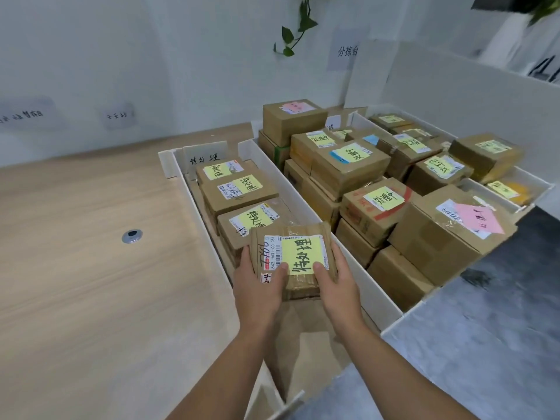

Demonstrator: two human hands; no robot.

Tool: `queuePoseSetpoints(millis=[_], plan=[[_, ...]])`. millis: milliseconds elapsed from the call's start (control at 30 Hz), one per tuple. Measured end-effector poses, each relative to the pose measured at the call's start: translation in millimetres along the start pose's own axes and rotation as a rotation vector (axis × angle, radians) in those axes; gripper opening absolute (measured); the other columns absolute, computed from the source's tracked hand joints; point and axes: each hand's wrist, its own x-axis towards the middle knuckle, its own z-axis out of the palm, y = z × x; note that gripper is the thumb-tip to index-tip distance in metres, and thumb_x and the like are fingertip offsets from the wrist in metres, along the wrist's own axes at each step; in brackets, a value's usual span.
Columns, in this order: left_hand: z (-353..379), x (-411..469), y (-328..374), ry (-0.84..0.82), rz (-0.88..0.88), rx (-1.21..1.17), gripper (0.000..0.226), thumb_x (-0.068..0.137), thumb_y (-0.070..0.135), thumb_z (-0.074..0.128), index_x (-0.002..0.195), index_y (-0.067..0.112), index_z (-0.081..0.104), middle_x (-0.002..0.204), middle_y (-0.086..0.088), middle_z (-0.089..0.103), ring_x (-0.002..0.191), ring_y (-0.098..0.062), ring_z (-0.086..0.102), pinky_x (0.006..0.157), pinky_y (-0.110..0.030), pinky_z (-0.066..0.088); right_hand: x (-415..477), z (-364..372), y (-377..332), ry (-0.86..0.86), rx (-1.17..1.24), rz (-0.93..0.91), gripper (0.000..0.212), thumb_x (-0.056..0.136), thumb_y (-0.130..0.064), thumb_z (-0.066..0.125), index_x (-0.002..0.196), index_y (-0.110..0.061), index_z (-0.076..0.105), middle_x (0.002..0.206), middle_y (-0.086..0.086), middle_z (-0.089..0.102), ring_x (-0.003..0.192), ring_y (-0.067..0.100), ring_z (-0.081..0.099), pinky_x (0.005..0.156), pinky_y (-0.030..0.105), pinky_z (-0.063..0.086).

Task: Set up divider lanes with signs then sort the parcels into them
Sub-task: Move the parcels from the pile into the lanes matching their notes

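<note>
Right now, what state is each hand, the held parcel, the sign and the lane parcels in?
Held parcel: flat, yellow note up, over the left lane's near end.
Left hand: grips its left edge, thumb on top.
Right hand: grips its right edge, thumb on top.
Sign: upright at the lane's far end.
Left lane parcels: in a row, notes up.
Middle lane parcels: stacked.

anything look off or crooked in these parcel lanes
The big box with the pink note at the near right sits tilted and skewed to the lane walls, seemingly not square inside one lane. The parcel gripped by the left hand and right hand looks creased and taped.
</note>
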Motion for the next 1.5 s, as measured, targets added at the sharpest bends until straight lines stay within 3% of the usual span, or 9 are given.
queuePoseSetpoints(millis=[167, 300, 400, 500, 700, 800, 900, 1067, 1500], plan=[[24, 2, -4, -0.007, -0.013, -0.009, 0.066, 0.083, 0.048, 0.072, 0.141, 0.043, 0.042, 0.124, 0.016, 0.062, 0.113, -0.008, 0.059, 0.098, -0.043, 0.054, 26, -18, 6, -0.069, -0.019, -0.031, 0.051, 0.104, -0.028, 0.054, 0.139, -0.056, 0.030, 0.108, -0.028, 0.062, 0.089, -0.019, 0.061, 0.064, 0.005, 0.049], [34, -4, -7, 0.034, -0.061, -0.001, 0.071, 0.088, 0.049, 0.069, 0.149, 0.043, 0.033, 0.139, 0.013, 0.055, 0.123, -0.012, 0.055, 0.105, -0.042, 0.050, 40, -22, 12, -0.145, -0.034, -0.022, 0.054, 0.102, -0.032, 0.055, 0.135, -0.066, 0.029, 0.115, -0.026, 0.066, 0.104, -0.005, 0.066, 0.084, 0.021, 0.057], [41, -9, -7, 0.067, -0.086, 0.001, 0.074, 0.093, 0.044, 0.066, 0.155, 0.038, 0.026, 0.149, 0.011, 0.048, 0.130, -0.014, 0.050, 0.103, -0.033, 0.042, 54, -26, 17, -0.219, -0.076, -0.034, 0.054, 0.103, -0.031, 0.055, 0.139, -0.061, 0.028, 0.106, -0.036, 0.060, 0.097, -0.011, 0.060, 0.083, 0.016, 0.050], [51, -18, -3, 0.114, -0.144, -0.033, 0.067, 0.096, 0.039, 0.064, 0.154, 0.036, 0.029, 0.141, 0.012, 0.052, 0.117, -0.010, 0.052, 0.093, -0.026, 0.041, 66, -31, 23, -0.297, -0.141, -0.048, 0.057, 0.101, -0.035, 0.056, 0.147, -0.056, 0.031, 0.112, -0.032, 0.061, 0.112, 0.001, 0.057, 0.103, 0.034, 0.046], [68, -20, -2, 0.175, -0.208, -0.037, 0.058, 0.098, 0.033, 0.062, 0.150, 0.034, 0.036, 0.122, 0.018, 0.055, 0.108, -0.004, 0.051, 0.087, -0.020, 0.042, 90, -32, 41, -0.447, -0.269, -0.045, 0.055, 0.098, -0.047, 0.054, 0.142, -0.064, 0.026, 0.137, -0.014, 0.057, 0.121, 0.012, 0.055, 0.104, 0.043, 0.047], [75, -15, -8, 0.195, -0.229, -0.022, 0.064, 0.096, 0.036, 0.064, 0.151, 0.040, 0.032, 0.136, 0.014, 0.058, 0.118, -0.008, 0.055, 0.101, -0.032, 0.049, 101, -30, 49, -0.512, -0.316, -0.007, 0.057, 0.096, -0.051, 0.054, 0.139, -0.070, 0.020, 0.133, -0.016, 0.059, 0.119, 0.014, 0.057, 0.104, 0.047, 0.047], [80, -9, -12, 0.208, -0.262, -0.025, 0.065, 0.098, 0.035, 0.062, 0.155, 0.037, 0.030, 0.140, 0.013, 0.054, 0.125, -0.011, 0.051, 0.103, -0.031, 0.044, 111, -26, 53, -0.549, -0.311, 0.010, 0.059, 0.100, -0.044, 0.054, 0.148, -0.060, 0.024, 0.130, -0.017, 0.060, 0.121, 0.014, 0.056, 0.104, 0.044, 0.047], [87, 3, -25, 0.204, -0.289, -0.023, 0.062, 0.098, 0.032, 0.062, 0.152, 0.038, 0.032, 0.127, 0.018, 0.053, 0.111, -0.003, 0.050, 0.090, -0.021, 0.041, 127, -17, 59, -0.586, -0.308, 0.008, 0.058, 0.103, -0.037, 0.053, 0.152, -0.052, 0.025, 0.123, -0.016, 0.060, 0.111, 0.006, 0.057, 0.081, 0.022, 0.045], [89, 23, -54, 0.168, -0.360, -0.020, 0.072, 0.095, 0.035, 0.066, 0.155, 0.040, 0.025, 0.146, 0.013, 0.051, 0.127, -0.009, 0.052, 0.094, -0.021, 0.045, 147, 0, 71, -0.603, -0.277, 0.031, 0.054, 0.102, -0.038, 0.053, 0.149, -0.053, 0.030, 0.129, -0.016, 0.060, 0.119, 0.009, 0.056, 0.094, 0.030, 0.048]])
